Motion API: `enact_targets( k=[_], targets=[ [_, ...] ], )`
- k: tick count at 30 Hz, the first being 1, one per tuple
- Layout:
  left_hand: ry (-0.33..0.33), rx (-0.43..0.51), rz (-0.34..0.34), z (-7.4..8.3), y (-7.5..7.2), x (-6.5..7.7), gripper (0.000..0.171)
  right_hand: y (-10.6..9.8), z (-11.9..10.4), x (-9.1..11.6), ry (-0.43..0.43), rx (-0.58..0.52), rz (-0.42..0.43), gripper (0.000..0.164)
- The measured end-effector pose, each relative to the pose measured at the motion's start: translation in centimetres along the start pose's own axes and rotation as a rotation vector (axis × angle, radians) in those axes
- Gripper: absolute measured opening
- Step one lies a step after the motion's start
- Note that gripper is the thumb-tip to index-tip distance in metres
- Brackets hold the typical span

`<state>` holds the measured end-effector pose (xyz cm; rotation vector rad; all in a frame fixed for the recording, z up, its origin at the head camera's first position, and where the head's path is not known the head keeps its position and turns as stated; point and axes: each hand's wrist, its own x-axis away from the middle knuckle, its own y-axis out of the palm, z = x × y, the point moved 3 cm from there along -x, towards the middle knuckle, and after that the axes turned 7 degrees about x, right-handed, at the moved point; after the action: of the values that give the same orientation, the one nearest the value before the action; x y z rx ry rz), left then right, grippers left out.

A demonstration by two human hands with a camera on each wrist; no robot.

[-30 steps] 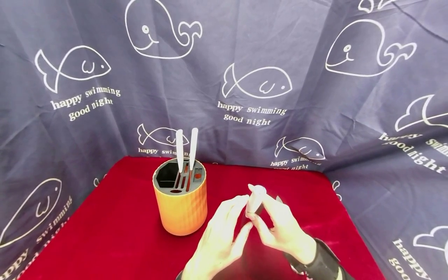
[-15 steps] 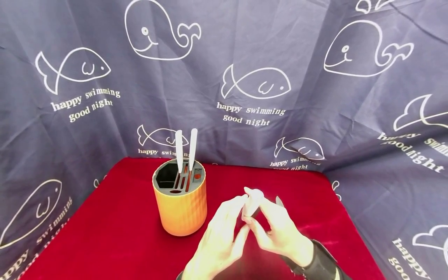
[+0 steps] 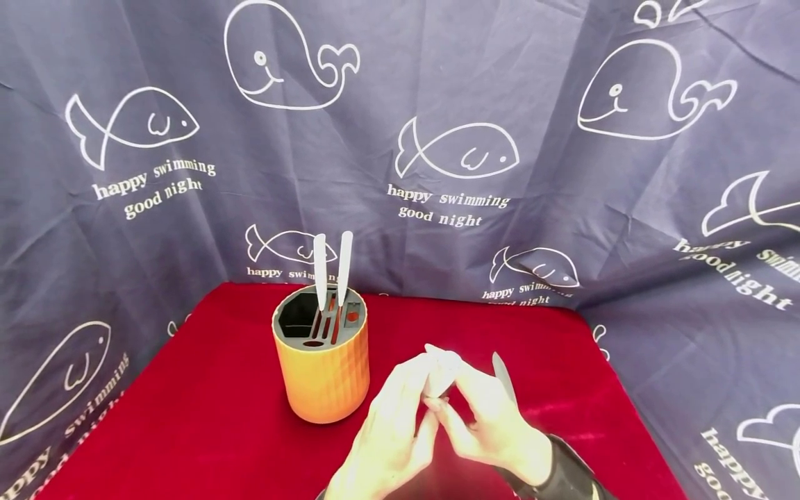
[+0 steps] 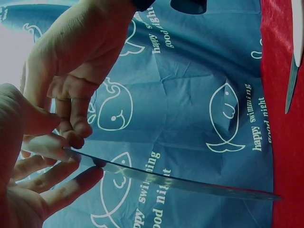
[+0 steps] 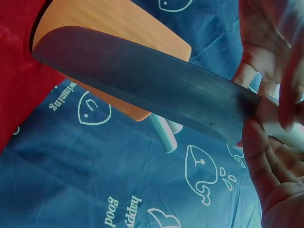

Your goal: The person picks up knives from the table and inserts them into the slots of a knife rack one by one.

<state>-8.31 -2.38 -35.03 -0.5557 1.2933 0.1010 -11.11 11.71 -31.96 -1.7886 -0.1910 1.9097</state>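
Note:
A broad-bladed kitchen knife (image 5: pixel 142 80) points down, its pale handle (image 3: pixel 441 373) up between my hands. Its blade (image 4: pixel 156 178) shows edge-on in the left wrist view. My left hand (image 3: pixel 390 420) pinches the handle from the left with thumb and fingers. From the right, my right hand (image 3: pixel 496 420) also pinches it with thumb and forefinger near the top. The fingertips of both hands nearly meet there. Left of them stands an orange knife block (image 3: pixel 321 378) with a dark slotted top; two white-handled utensils (image 3: pixel 321 271) stand upright in its slots.
A second knife (image 3: pixel 502 375) lies on the red cloth (image 3: pixel 206 410) beyond my right hand, partly hidden by it; its white handle shows in the left wrist view. Behind the table hangs a blue-grey curtain (image 3: pixel 362 55) printed with fish and whales.
Both hands have stayed on the knife while its handle and my right hand shifted slightly left and down. More of the knife lying at right now shows. The block has not moved.

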Motion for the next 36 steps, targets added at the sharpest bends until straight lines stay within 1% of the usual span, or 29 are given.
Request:
enact_targets(
  k=[5,9,12,15,19,21,25,27,29,32,33,36],
  targets=[
    [0.002,0.007,0.012,0.0,-0.1,-0.1,0.036,0.3,-0.1,-0.5,-0.011,-0.090,-0.008,0.011],
    [0.008,-0.003,0.021,0.0,-0.2,-0.1,0.038,0.5,-0.2,-0.5,-0.008,-0.115,-0.008,0.010],
    [0.001,-0.008,0.019,0.1,-0.2,-0.1,0.040,0.6,-0.3,-0.5,0.001,-0.115,-0.010,0.011],
    [-0.007,-0.015,0.022,0.1,-0.3,-0.1,0.037,0.7,-0.4,-0.4,0.025,-0.078,-0.012,0.012],
    [-0.005,-0.022,0.040,0.1,-0.4,-0.1,0.034,0.8,-0.5,-0.4,0.053,-0.050,-0.015,0.012],
    [-0.005,-0.022,0.045,0.1,-0.4,-0.2,0.036,0.8,-0.5,-0.4,0.059,-0.060,-0.018,0.012],
    [-0.005,-0.020,0.058,-0.2,-0.6,-0.2,0.037,0.8,-0.5,-0.3,0.072,-0.034,-0.023,0.013],
    [0.005,-0.021,0.073,-0.3,-0.7,-0.2,0.034,0.9,-0.4,-0.3,0.072,-0.031,-0.026,0.013],
    [0.011,-0.022,0.083,-0.4,-0.8,-0.3,0.030,0.9,-0.1,-0.2,0.068,-0.025,-0.024,0.017],
    [0.032,-0.026,0.107,-0.4,-1.0,-0.6,0.026,0.7,0.4,-0.2,0.065,-0.024,-0.021,0.028],
    [0.038,-0.028,0.113,-0.4,-1.0,-0.7,0.026,0.7,0.6,-0.2,0.072,-0.022,-0.021,0.032],
    [0.056,-0.032,0.124,-0.3,-1.3,-0.9,0.025,0.4,1.2,-0.1,0.133,0.015,-0.022,0.040]
  ],
)
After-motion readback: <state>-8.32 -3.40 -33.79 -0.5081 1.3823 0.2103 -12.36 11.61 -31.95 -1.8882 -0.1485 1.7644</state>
